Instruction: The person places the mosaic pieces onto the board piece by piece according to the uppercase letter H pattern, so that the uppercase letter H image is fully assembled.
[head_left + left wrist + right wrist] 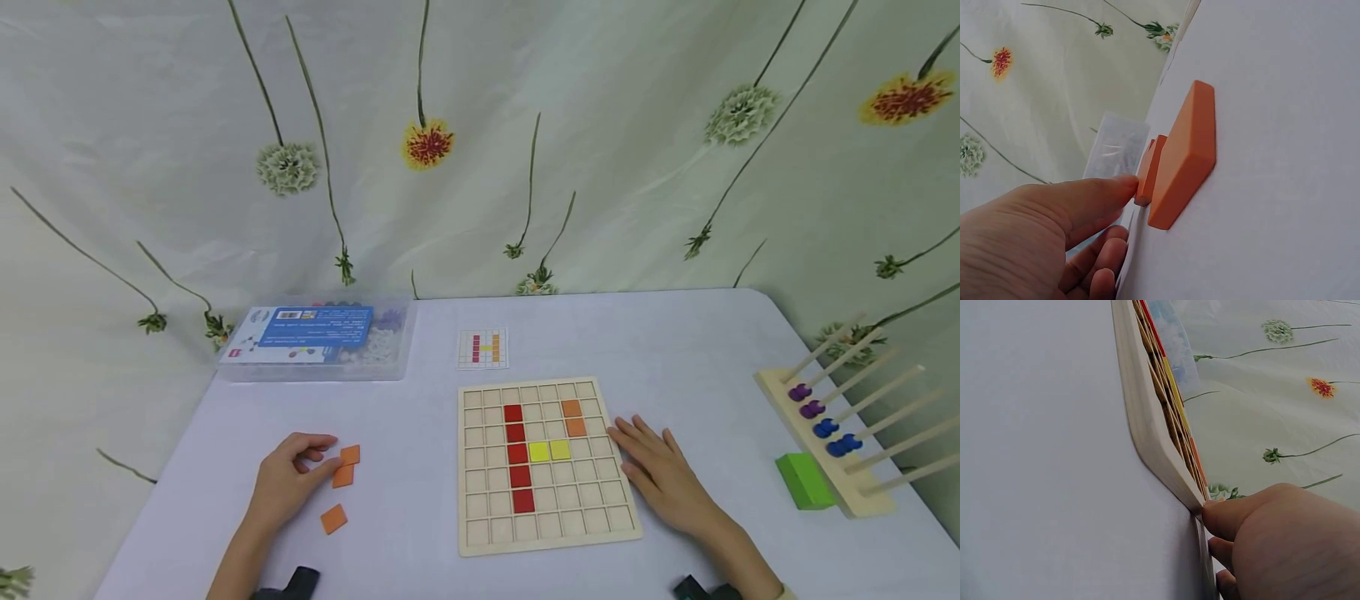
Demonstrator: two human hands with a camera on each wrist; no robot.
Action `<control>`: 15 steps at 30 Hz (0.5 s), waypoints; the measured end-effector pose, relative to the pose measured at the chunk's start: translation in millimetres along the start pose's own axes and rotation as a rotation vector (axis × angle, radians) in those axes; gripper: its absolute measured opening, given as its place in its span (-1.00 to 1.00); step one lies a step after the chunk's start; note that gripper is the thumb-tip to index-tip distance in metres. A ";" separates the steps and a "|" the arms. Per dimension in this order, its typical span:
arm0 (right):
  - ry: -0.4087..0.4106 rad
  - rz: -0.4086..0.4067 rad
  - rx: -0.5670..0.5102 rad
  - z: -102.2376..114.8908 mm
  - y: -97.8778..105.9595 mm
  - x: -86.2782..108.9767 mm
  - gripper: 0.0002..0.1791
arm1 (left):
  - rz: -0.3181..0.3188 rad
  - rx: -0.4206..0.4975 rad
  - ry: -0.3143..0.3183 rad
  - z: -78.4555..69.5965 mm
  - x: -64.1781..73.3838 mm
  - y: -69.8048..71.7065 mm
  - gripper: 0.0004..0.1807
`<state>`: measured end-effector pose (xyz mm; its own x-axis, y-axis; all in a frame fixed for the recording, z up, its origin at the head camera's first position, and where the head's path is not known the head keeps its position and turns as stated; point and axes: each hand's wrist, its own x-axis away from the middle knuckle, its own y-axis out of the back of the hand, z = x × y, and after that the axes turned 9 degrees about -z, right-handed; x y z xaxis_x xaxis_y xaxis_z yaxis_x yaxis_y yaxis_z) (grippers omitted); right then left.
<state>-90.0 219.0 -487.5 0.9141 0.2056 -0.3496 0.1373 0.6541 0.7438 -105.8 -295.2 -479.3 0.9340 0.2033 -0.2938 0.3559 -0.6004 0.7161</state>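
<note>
My left hand (292,475) is beside several orange square tiles on the left side of the table. Its thumb tip reaches the edge of a small orange tile (342,476), which touches another orange tile (350,455). A third orange tile (333,519) lies apart, nearer me; it looms large in the left wrist view (1182,156). My right hand (663,475) lies with fingers spread at the right edge of a wooden grid board (551,542). On the board are a column of red tiles (517,453), two yellow tiles (550,451) and two orange tiles (573,417).
Behind the board lies a small pattern card (483,348). A clear plastic box (315,342) with a blue label sits at the back left. On the right, a wooden peg rack (825,450) with purple and blue beads tilts over a green block (805,482).
</note>
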 end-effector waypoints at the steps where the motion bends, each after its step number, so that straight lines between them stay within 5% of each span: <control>1: -0.002 0.002 -0.002 0.1 0.1 0.0 -0.49 | 0.002 0.000 -0.002 0.2 0.0 0.0 -0.66; 15: -0.003 0.007 -0.005 -0.8 0.2 0.1 -0.49 | -0.011 -0.055 -0.072 -3.9 -2.5 -1.4 -0.67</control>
<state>-90.2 219.7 -487.8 0.9160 0.2079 -0.3430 0.1295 0.6560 0.7436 -108.5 -291.9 -477.1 0.9262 0.1520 -0.3450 0.3688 -0.5550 0.7456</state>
